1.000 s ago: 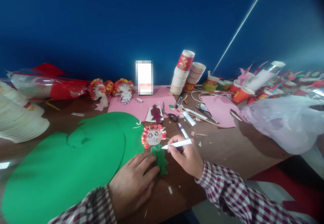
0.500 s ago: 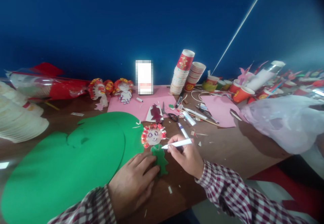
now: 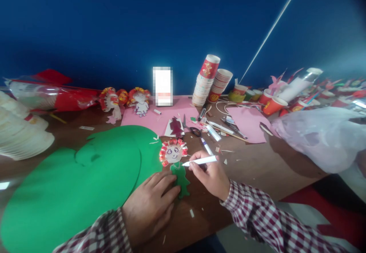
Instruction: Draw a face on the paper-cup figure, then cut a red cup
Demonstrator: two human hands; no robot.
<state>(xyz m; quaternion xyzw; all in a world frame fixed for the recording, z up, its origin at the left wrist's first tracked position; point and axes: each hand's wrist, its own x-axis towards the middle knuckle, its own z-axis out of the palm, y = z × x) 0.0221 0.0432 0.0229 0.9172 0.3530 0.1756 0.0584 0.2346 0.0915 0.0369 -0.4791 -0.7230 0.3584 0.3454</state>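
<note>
In the head view, the right hand (image 3: 210, 176) is pinching a white marker (image 3: 204, 160) near its tip; the left hand (image 3: 153, 199), fingers loosely spread, is resting on the cut-out doll (image 3: 180, 179) lying between both hands, likely light, crease-prone, best pinned along its edge.

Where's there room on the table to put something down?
Probably best: the brown table between the right hand and the plastic bag, in front of the right pink sheet, with a few scraps. A smaller patch lies between the sleeves, below the doll. It's crowded behind the doll: scissors, pens, cup stacks.
</note>
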